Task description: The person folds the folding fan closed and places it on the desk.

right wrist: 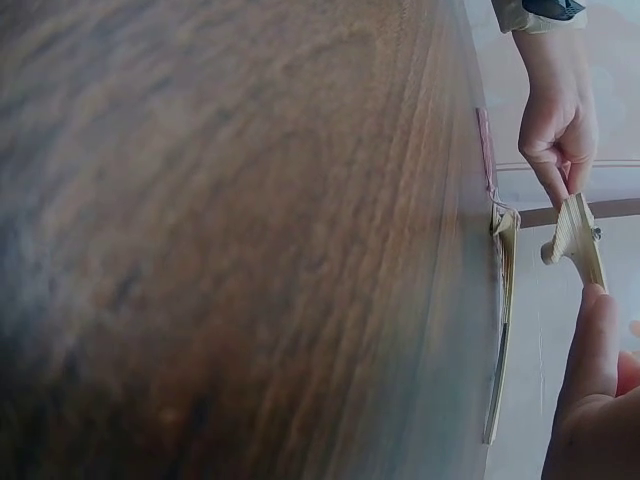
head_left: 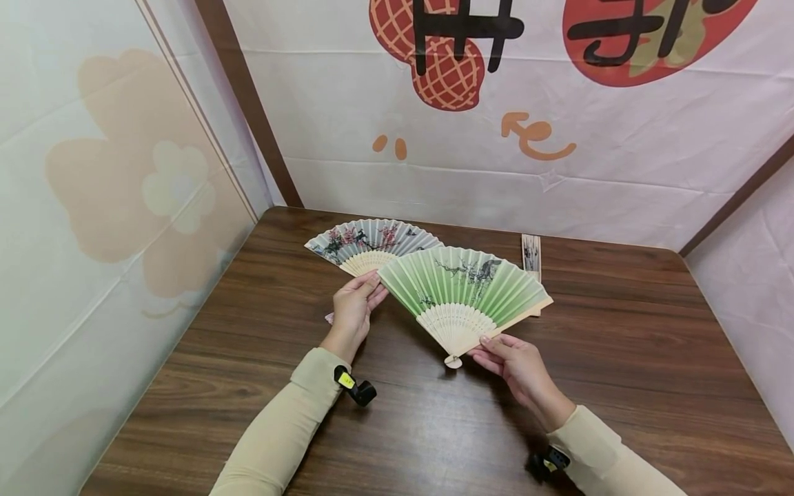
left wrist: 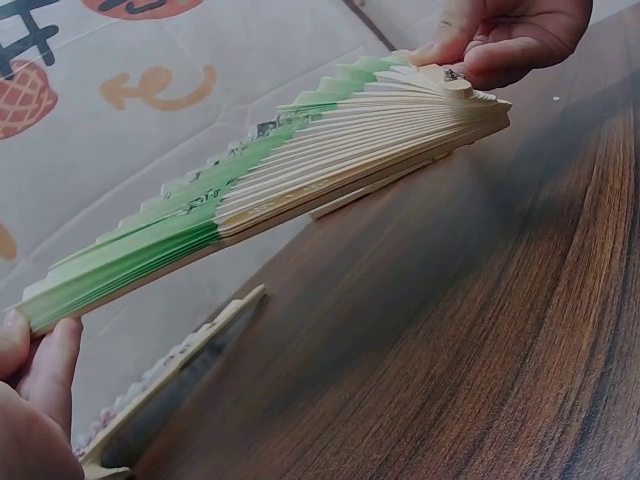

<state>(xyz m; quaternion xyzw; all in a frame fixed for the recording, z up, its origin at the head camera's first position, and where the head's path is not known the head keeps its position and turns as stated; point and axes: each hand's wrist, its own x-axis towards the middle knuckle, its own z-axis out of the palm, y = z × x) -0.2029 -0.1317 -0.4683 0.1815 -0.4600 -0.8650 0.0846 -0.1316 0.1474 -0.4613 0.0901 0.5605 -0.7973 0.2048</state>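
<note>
Head view shows a green folding fan [head_left: 465,289] spread wide open just above the middle of the frame, held up over a dark wooden table [head_left: 620,386] by both of a person's hands. Their left hand [head_left: 355,308], left of centre, pinches the fan's left end rib between thumb and curled fingers, while the right hand [head_left: 517,362], lower and right of centre, holds the fan near its pivot with fingertips closed on the lowest rib. Behind the green fan, toward the upper middle, a second open fan with pink blossoms on a grey-blue ground [head_left: 370,242] lies flat on the table, partly covered by the green one. A closed fan [head_left: 531,255] lies further right, its lower end hidden behind the green fan's edge. Left wrist view looks along the green fan [left wrist: 250,190] edge-on: its folds run from the left hand's fingers [left wrist: 50,365] at lower left up to the right hand [left wrist: 505,40] at the top right, which grips the pivot end clear of the table [left wrist: 450,350]. Right wrist view, tilted sideways, catches the wooden pivot end [right wrist: 580,240] at the right edge between the right hand's fingers [right wrist: 590,350] and the left hand [right wrist: 560,130] above.
</note>
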